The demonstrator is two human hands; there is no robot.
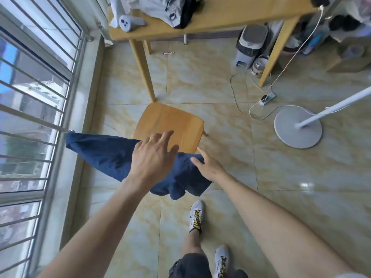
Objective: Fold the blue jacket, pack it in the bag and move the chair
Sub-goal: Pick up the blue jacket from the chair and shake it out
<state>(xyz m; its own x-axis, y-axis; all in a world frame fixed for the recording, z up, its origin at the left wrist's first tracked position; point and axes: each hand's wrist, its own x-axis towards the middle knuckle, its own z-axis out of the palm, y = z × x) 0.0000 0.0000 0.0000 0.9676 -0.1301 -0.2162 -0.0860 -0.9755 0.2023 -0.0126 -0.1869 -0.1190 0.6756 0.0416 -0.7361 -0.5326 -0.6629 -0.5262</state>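
Note:
The blue jacket hangs over the back of the wooden chair, spreading left toward the window and drooping below my hands. My left hand hovers over the jacket at the chair back, fingers spread, a ring on one finger. My right hand rests on the jacket's right part, fingers apart; whether it grips the cloth is unclear. The grey and black bag lies on the wooden table at the far side of the room.
A barred window runs along the left. A fan stand with cables and a power strip sits at right. A bin and stool stand under the table. My feet are on the tiled floor behind the chair.

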